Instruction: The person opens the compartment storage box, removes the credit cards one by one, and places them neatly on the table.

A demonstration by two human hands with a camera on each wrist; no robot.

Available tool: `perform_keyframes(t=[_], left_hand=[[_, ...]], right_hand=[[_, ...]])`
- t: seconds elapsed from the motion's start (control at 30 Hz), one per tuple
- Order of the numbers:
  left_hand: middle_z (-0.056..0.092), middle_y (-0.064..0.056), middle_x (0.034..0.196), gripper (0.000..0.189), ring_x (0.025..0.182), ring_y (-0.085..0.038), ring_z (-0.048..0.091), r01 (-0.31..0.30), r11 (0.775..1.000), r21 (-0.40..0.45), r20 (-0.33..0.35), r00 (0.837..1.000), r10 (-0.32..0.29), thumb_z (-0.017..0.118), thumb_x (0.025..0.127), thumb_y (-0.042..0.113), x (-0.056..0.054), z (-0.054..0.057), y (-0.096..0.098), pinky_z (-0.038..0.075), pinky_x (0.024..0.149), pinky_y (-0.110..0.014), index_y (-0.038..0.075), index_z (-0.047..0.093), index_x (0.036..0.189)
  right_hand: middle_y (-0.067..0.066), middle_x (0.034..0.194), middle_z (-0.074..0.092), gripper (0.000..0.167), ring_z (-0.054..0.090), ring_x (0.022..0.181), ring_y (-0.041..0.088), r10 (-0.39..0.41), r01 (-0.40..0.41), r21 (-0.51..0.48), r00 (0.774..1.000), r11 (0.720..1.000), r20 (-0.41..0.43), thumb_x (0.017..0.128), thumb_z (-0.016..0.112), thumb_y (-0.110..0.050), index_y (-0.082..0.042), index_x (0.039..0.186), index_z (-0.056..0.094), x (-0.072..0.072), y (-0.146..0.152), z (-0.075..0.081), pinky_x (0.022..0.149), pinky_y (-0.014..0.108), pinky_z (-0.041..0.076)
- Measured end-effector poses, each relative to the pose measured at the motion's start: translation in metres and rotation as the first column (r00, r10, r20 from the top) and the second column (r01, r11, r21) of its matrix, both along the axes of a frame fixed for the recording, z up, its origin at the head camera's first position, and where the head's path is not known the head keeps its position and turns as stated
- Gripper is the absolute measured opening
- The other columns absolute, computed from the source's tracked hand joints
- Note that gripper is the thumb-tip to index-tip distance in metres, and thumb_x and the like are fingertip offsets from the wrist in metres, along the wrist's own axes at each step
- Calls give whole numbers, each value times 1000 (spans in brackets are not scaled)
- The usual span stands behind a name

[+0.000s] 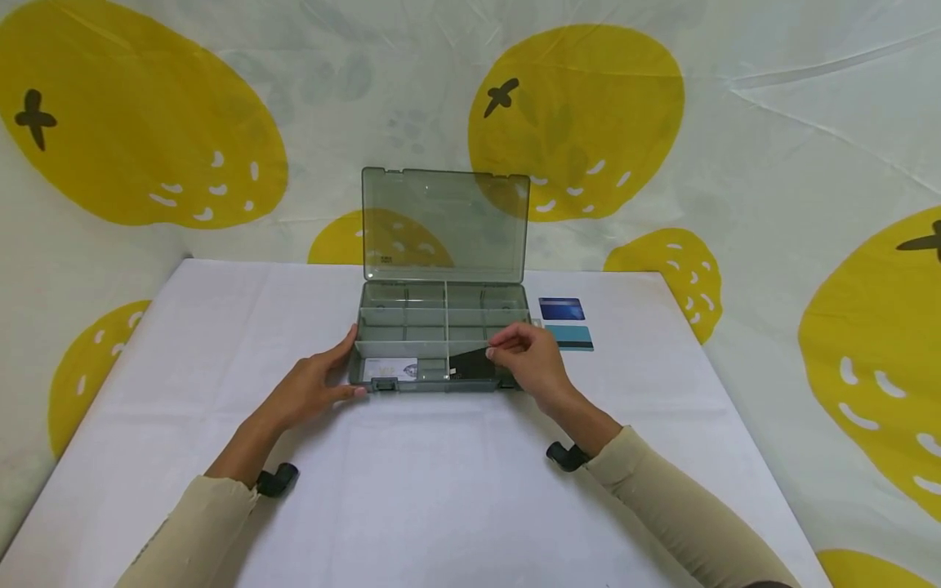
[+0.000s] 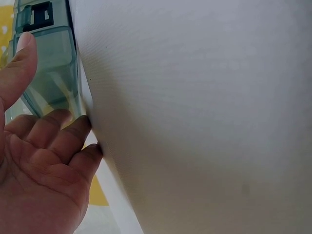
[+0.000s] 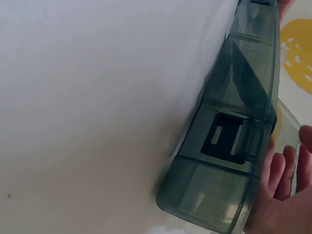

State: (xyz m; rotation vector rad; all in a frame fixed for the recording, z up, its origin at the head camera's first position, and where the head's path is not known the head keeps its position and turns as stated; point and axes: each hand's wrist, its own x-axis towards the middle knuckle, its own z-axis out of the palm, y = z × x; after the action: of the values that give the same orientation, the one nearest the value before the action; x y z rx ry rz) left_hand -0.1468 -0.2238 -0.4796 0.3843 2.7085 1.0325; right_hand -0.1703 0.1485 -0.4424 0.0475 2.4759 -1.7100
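A grey see-through compartment box (image 1: pixel 400 386) stands on the table with its lid (image 1: pixel 441 224) raised. My left hand (image 1: pixel 316 384) holds its front left corner; in the left wrist view, that hand's thumb (image 2: pixel 27 53) lies at the front wall and the fingers are at the side. Between thumb and fingertips, my right hand (image 1: pixel 532 363) pinches a black card (image 1: pixel 470 365), tilted inside the front right compartment. Through the box wall, the right wrist view shows the dark card (image 3: pixel 246 78) slanting. A white card (image 1: pixel 390 369) lies in the front left compartment.
Right of the box, a dark blue card (image 1: pixel 562 309) and a light blue card (image 1: pixel 573 337) with a dark stripe lie on the white table (image 1: pixel 412 490). Behind the table hangs a cloth (image 1: pixel 412 98) printed with yellow fruit.
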Motion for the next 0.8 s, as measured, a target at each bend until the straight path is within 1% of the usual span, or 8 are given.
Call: perform_keyframes(t=[0.1,0.27,0.37,0.63,0.8], left_hand=[[25,-13,174,109,161,-42,29,2,1000,2,-2,1000,-2,85,92,30,0,0,0,26,129,-64,24,10,172],[25,-13,174,110,161,-42,29,4,1000,5,-1,1000,-4,85,92,31,0,0,0,26,129,-65,25,9,172],[25,-13,175,110,161,-43,28,2,1000,0,-2,1000,-2,85,92,32,0,0,0,26,129,-65,26,9,172],[25,-13,175,110,161,-44,28,-5,1000,-3,-2,1000,5,85,92,30,0,0,0,25,129,-65,25,10,172],[25,-13,175,110,161,-44,28,-2,1000,1,2,1000,2,85,92,30,0,0,0,25,129,-66,25,10,172]], right_hand=[[9,107,74,22,68,96,23,13,-13,23,1000,1000,-3,92,82,-7,-4,114,76,1,0,0,78,27,60],[9,107,73,24,67,100,24,16,-15,54,1000,998,-12,90,83,-4,-8,113,78,2,0,1,74,29,58],[9,109,73,24,68,101,24,19,-19,59,1000,998,-7,90,83,-3,-9,113,79,2,1,2,75,28,60],[10,110,77,19,73,93,22,41,-41,29,999,999,-9,92,81,-2,-8,109,81,0,-1,4,78,26,64],[13,110,76,23,75,91,19,22,-22,19,1000,1000,2,89,84,-1,-9,110,81,1,-2,2,76,27,64]])
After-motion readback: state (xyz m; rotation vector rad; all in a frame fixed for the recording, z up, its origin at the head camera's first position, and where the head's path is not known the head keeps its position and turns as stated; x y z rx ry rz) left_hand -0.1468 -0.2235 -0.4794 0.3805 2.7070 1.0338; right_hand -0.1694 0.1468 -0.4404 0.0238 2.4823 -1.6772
